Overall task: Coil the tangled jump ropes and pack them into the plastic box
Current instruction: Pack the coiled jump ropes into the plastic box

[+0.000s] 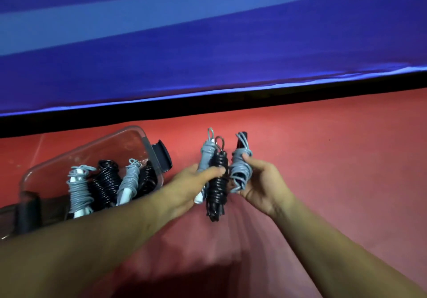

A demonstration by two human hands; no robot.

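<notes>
Jump ropes, coiled: the left hand (196, 182) grips a grey-corded one (206, 159) and a black one (218, 180) together, while the right hand (261, 182) closes around another grey coil (240, 168). Four more bundles lie inside the clear plastic box (129, 140) on the red floor (323, 159).

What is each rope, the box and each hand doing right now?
Plastic box: open, four coiled ropes inside.
Grey rope with white handles: coiled, held in left hand.
Black rope: coiled, held in left hand beside the grey one.
Grey rope with dark handles: coiled, held in right hand.
Left hand: closed around two ropes.
Right hand: closed around one rope.
</notes>
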